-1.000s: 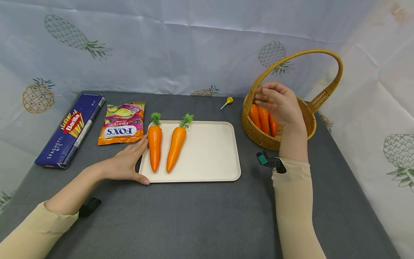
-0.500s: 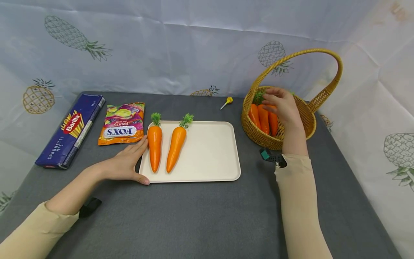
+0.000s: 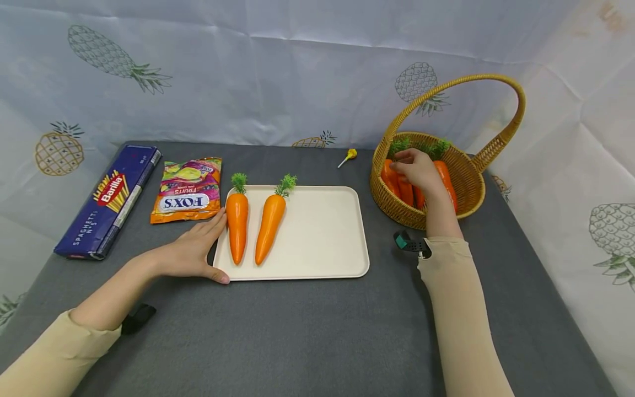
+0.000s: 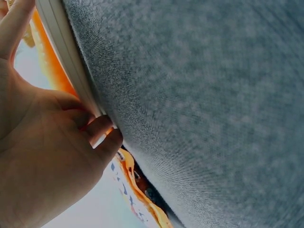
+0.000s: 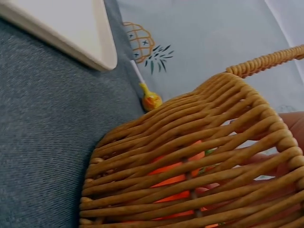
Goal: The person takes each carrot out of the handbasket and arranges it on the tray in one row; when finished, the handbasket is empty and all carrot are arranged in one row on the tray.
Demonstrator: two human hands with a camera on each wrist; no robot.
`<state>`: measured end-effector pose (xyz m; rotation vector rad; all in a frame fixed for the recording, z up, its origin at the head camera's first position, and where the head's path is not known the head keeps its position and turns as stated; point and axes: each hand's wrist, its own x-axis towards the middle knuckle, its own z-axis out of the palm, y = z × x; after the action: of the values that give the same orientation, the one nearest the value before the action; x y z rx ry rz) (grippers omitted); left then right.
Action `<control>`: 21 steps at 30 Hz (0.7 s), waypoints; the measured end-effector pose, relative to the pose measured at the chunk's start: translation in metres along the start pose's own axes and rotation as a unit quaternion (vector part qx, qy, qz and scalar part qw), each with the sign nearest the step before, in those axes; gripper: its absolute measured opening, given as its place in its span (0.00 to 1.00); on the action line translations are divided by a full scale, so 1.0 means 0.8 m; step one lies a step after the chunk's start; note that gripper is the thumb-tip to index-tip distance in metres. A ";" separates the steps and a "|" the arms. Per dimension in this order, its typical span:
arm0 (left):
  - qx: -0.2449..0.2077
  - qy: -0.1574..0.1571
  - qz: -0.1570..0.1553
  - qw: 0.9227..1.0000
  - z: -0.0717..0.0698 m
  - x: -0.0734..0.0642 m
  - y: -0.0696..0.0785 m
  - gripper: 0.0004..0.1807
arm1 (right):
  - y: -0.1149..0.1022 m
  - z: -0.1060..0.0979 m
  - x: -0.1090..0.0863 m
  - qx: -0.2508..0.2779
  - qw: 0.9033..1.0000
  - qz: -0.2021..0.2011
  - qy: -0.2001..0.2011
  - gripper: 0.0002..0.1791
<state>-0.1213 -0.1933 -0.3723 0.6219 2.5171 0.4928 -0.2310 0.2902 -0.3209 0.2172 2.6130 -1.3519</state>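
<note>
Right hand [image 3: 420, 172] has dipped lower into basket [image 3: 392, 208], bringing carrots [image 3: 389, 181] within reach, grip unclear; left hand [image 3: 192, 249] rests, fingers extended, against tray [image 3: 317, 231].

The basket [image 3: 404, 217] at right in the head view looks like ridged, faintly glossy wicker. At centre, the tray [image 3: 322, 231] looks like smooth plastic with a soft sheen; its carrots [image 3: 237, 229] are glossier. At left, the bag [image 3: 187, 184] is shiny, crinkled film, the box [image 3: 101, 218] smooth card. The tablecloth [image 3: 307, 331] is matt, the backdrop [image 3: 307, 82] creased fabric.
</note>
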 end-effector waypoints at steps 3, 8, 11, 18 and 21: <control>0.000 0.000 0.000 1.000 0.000 0.000 0.000 0.76 | 0.000 0.003 0.001 -0.013 1.000 0.001 0.003 0.29; -0.001 0.002 0.002 1.000 0.001 -0.001 0.000 0.76 | 0.001 0.004 0.002 -0.051 0.999 0.007 0.009 0.29; 0.000 0.003 0.002 1.000 0.001 -0.001 0.000 0.76 | 0.002 0.006 0.004 -0.103 0.995 0.008 0.001 0.31; 0.000 0.001 -0.001 1.000 0.001 -0.001 -0.001 0.76 | 0.008 0.013 0.005 -0.212 0.977 0.000 -0.032 0.36; 0.001 0.004 0.003 1.000 0.001 0.000 0.001 0.76 | 0.011 0.014 0.006 -0.221 0.975 -0.001 -0.034 0.37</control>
<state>-0.1203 -0.1928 -0.3729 0.6294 2.5231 0.4968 -0.2325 0.2861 -0.3352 0.0988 2.7677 -0.7281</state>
